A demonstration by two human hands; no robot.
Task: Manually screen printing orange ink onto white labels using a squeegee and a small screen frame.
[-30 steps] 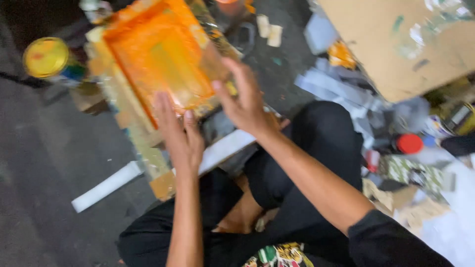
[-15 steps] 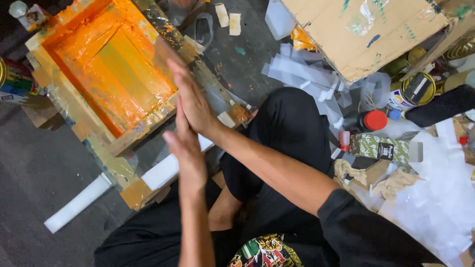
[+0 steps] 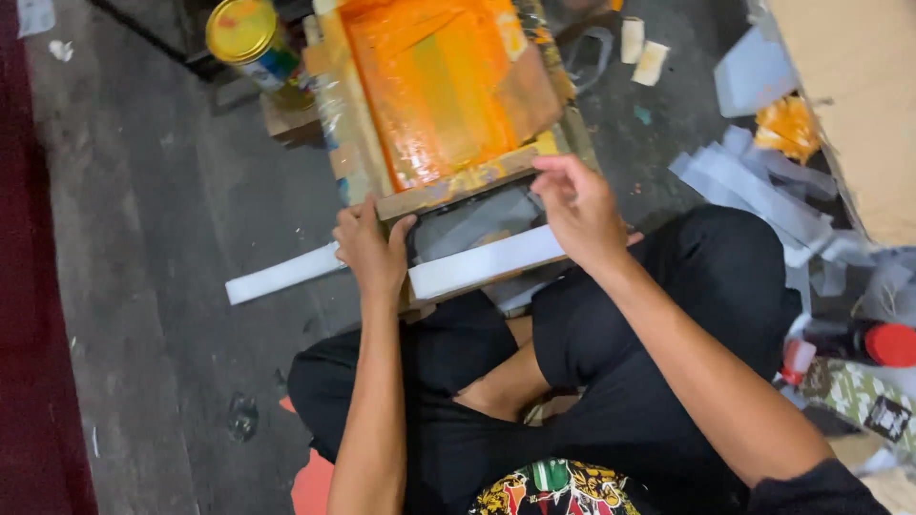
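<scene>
Grey concrete floor lies under the orange-inked frame (image 3: 434,105), whose near edge my left hand (image 3: 374,250) grips with closed fingers while my right hand (image 3: 580,205) rests half-open there, so wet ink could smear.

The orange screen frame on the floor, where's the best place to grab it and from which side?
Grip the screen frame by its near wooden rail, coming from the seated person's side. That rail faces the lap and looks mostly free of wet orange ink, unlike the coated inner mesh. The left hand and right hand already sit at its two ends, which probably keeps it level.
</scene>
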